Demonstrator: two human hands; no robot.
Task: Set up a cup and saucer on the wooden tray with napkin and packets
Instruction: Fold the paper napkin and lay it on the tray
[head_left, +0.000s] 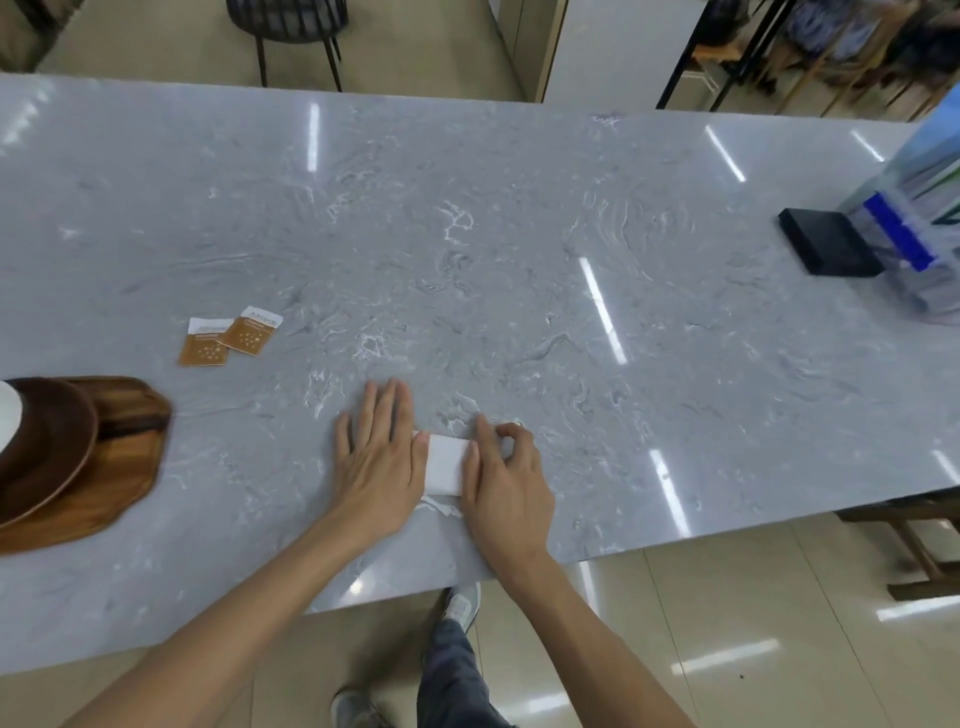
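A white folded napkin (445, 464) lies on the grey marble table near its front edge. My left hand (376, 457) rests flat with fingers spread on the napkin's left side. My right hand (506, 480) presses the napkin's right side, index finger stretched out and the other fingers curled. Two brown and white packets (228, 335) lie side by side further left. At the far left edge sits the wooden tray (119, 467) carrying a dark brown saucer (47, 452) with a white cup (8, 415), mostly cut off by the frame.
A black box (826, 249) and a clear plastic bag with blue items (914, 244) stand at the table's right end. The table's front edge (675, 540) runs just behind my wrists. A chair stands beyond the far edge; a wooden bench is at right.
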